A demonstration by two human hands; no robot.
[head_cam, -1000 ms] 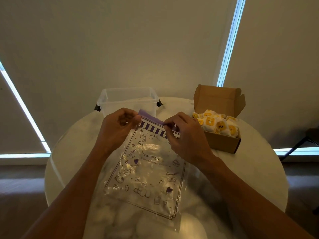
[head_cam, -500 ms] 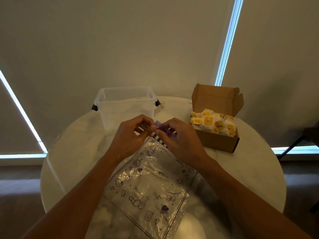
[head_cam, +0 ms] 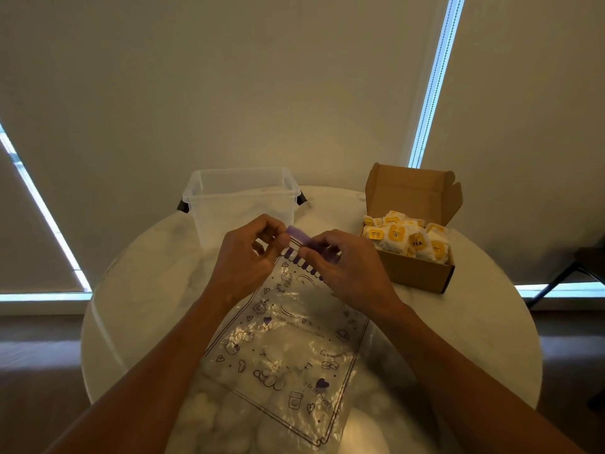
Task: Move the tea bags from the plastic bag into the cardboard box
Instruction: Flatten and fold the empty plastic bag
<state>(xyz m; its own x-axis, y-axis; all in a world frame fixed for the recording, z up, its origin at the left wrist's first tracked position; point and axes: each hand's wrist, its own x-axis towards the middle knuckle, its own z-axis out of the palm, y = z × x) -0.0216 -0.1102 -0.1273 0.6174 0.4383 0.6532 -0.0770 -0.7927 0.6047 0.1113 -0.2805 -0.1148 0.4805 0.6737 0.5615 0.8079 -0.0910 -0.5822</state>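
glossy clear plastic bag (head_cam: pixel 288 352), matt brown cardboard box (head_cam: pixel 413 274), polished marble-look table (head_cam: pixel 147 290).

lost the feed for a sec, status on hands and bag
Pinching plastic bag top strip: left hand, right hand. Open cardboard box holds tea bags. Nothing blocking.

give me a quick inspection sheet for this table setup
surface: round pale marbled table
job's things: printed plastic bag lies in front, top end lifted; cardboard box at right rear, lid up, holds tea bags
clutter: clear tub behind the bag, nothing seen inside
grippers: left hand and right hand both pinch the bag's purple top strip
cables: nothing seen
surroundings: closed blinds with light gaps; dark frame far right, kind unclear
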